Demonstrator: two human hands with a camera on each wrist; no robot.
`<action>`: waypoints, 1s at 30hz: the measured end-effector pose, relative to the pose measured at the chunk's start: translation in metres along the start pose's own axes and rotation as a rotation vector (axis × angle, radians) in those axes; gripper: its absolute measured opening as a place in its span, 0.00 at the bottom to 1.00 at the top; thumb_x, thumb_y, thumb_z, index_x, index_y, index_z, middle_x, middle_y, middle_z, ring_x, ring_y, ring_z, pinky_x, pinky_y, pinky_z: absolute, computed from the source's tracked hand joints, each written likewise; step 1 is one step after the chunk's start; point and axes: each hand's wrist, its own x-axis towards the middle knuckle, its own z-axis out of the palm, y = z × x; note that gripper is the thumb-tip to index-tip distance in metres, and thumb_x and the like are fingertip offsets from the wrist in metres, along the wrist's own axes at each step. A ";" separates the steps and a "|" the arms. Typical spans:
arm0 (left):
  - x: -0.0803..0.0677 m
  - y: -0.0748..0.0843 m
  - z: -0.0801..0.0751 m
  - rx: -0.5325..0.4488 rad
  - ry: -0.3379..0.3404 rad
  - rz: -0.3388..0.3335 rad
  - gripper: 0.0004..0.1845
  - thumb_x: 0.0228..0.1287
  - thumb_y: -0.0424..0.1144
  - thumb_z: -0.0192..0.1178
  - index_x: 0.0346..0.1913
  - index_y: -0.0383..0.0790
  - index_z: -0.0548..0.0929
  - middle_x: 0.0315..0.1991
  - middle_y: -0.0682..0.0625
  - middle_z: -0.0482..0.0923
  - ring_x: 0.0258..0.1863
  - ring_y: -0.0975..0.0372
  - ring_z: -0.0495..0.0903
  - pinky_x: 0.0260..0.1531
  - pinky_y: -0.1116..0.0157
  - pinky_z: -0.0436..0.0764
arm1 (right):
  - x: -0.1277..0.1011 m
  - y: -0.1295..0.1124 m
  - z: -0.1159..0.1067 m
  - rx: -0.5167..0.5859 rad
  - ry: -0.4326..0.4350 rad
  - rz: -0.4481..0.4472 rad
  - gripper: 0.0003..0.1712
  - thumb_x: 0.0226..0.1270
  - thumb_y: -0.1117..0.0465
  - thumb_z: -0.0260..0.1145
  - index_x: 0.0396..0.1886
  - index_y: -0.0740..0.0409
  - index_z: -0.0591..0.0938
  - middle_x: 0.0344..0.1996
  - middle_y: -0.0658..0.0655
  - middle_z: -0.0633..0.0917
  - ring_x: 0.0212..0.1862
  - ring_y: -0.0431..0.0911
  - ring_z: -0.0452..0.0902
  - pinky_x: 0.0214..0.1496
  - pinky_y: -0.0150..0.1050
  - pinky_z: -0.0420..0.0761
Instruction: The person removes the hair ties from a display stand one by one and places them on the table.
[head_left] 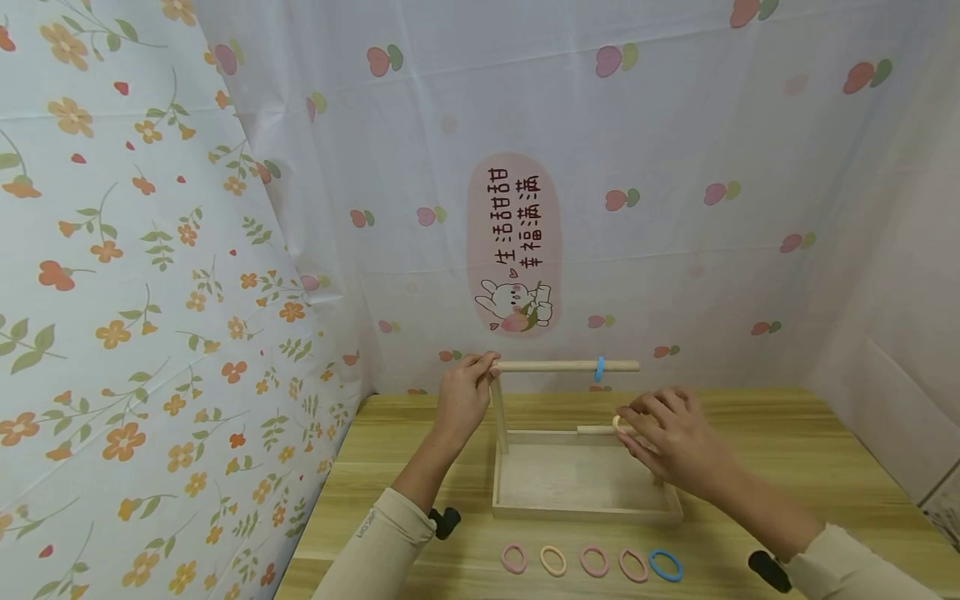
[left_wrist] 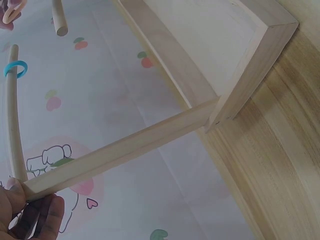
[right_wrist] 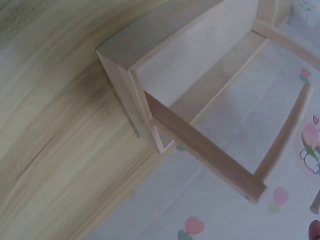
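Note:
A wooden rack (head_left: 501, 417) has a tray base, two posts and two round pegs at different heights. My left hand (head_left: 467, 396) grips the top of its left post, where the upper peg (head_left: 555, 366) joins. A blue ring (head_left: 600, 369) hangs around that peg, towards its free end. My right hand (head_left: 678, 442) pinches a pale orange ring (left_wrist: 12, 12), seen apart from both pegs in the left wrist view. In the head view that ring overlaps the lower peg (head_left: 592, 430). The right wrist view shows just a fingertip (right_wrist: 315, 231) at its edge.
In front of the rack, several rings lie in a row on the wooden table (head_left: 397, 517): pink rings (head_left: 585, 572), a pale orange ring (head_left: 543, 560) and a blue ring (head_left: 655, 567). Two black objects (head_left: 446, 523) stand at the sides. Patterned cloth (head_left: 420, 150) hangs behind.

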 end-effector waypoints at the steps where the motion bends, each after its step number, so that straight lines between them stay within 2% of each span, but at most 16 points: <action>1: 0.000 0.000 0.000 0.001 0.003 0.003 0.14 0.71 0.41 0.62 0.54 0.42 0.89 0.44 0.45 0.88 0.40 0.56 0.90 0.36 0.65 0.89 | 0.000 -0.002 0.000 0.002 -0.005 -0.003 0.25 0.80 0.42 0.54 0.48 0.54 0.88 0.38 0.53 0.84 0.40 0.52 0.76 0.46 0.64 0.77; 7: 0.000 0.001 0.000 -0.010 0.013 0.017 0.14 0.71 0.41 0.62 0.54 0.40 0.89 0.44 0.44 0.89 0.40 0.55 0.90 0.35 0.65 0.89 | -0.003 -0.012 0.002 0.001 -0.022 -0.034 0.24 0.79 0.42 0.56 0.46 0.53 0.89 0.38 0.51 0.84 0.42 0.53 0.77 0.45 0.66 0.78; 10: 0.000 0.001 0.000 -0.017 0.012 0.014 0.15 0.71 0.40 0.62 0.55 0.39 0.88 0.44 0.44 0.89 0.41 0.56 0.90 0.35 0.65 0.89 | -0.005 -0.017 0.005 0.024 -0.009 -0.052 0.23 0.78 0.43 0.57 0.46 0.53 0.89 0.37 0.51 0.84 0.42 0.52 0.77 0.44 0.63 0.78; 12: -0.001 0.001 0.000 -0.018 0.011 0.015 0.15 0.71 0.40 0.62 0.55 0.40 0.88 0.44 0.44 0.89 0.41 0.56 0.89 0.35 0.66 0.89 | -0.006 -0.020 0.007 0.038 -0.008 -0.063 0.22 0.78 0.43 0.57 0.45 0.53 0.89 0.37 0.50 0.83 0.41 0.51 0.77 0.44 0.61 0.77; 19: -0.001 0.000 0.000 -0.005 0.018 0.034 0.15 0.71 0.40 0.63 0.55 0.41 0.88 0.44 0.45 0.89 0.41 0.57 0.89 0.35 0.66 0.88 | -0.011 -0.030 0.010 0.068 -0.020 -0.078 0.23 0.79 0.42 0.55 0.46 0.51 0.89 0.38 0.49 0.84 0.42 0.50 0.77 0.43 0.62 0.77; 30: -0.002 0.000 -0.001 -0.009 0.014 0.032 0.15 0.71 0.40 0.63 0.56 0.42 0.88 0.44 0.46 0.89 0.42 0.57 0.89 0.37 0.66 0.89 | -0.016 -0.048 0.013 0.115 -0.051 -0.134 0.21 0.80 0.43 0.54 0.47 0.49 0.88 0.38 0.48 0.83 0.44 0.49 0.77 0.47 0.54 0.73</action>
